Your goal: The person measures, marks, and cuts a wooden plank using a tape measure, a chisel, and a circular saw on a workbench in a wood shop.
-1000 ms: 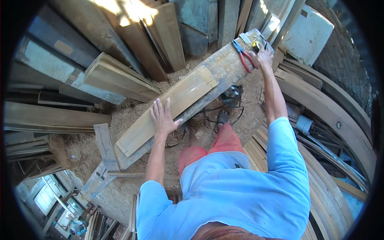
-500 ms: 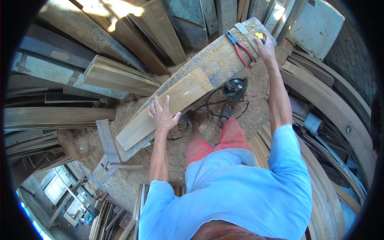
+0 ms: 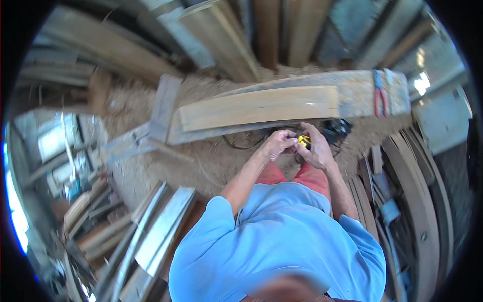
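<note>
My right hand [image 3: 316,148] is closed around a small yellow-and-black tape measure [image 3: 304,141] in front of my body. My left hand [image 3: 279,144] meets it from the other side, its fingers pinched against the tape measure's left edge; whether any blade is drawn out is too small to tell. Just beyond both hands, a pale wooden board [image 3: 259,106] lies lengthwise on a worn workbench plank [image 3: 358,95]. Red-handled pliers [image 3: 380,94] rest near the plank's right end.
A dark power tool [image 3: 336,131] with a black cord sits on the sawdust-covered floor near my right hand. A short board [image 3: 165,106] crosses the plank's left end. Boards [image 3: 221,38] lean along the far side, and more timber is stacked at lower left [image 3: 161,234] and right.
My right hand has brought the tape measure from the plank's right end back toward my body. My left hand has left the board and joined it. The view has turned.
</note>
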Motion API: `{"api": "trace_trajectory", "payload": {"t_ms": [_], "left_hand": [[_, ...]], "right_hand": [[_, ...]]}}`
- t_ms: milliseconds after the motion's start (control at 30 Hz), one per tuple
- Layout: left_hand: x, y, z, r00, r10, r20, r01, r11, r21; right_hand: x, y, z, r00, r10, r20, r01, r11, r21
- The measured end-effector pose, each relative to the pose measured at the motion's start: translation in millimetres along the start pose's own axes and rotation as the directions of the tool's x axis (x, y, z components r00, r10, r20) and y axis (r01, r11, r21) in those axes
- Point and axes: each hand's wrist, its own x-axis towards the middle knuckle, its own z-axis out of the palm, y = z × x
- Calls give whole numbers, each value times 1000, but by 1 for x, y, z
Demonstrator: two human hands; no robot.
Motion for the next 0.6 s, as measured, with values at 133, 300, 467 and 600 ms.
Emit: {"api": "trace_trajectory", "payload": {"t_ms": [133, 300, 467, 600], "left_hand": [[-38, 12, -63, 974, 175, -141, -175, 984, 12], [-106, 46, -201, 705, 378, -600, -364, 919, 152], [-128, 53, -374, 263, 390, -882, -104, 921, 376], [-101, 47, -433, 243, 595, -766, 444, 634, 633]], "right_hand": [[30, -32, 22, 979, -142, 145, 160, 979, -124], [57, -32, -25, 995, -32, 99, 68, 919, -388], [79, 3, -76, 998, -60, -21, 36, 802, -596], [98, 32, -85, 998, -41, -56, 1, 812, -584]]}}
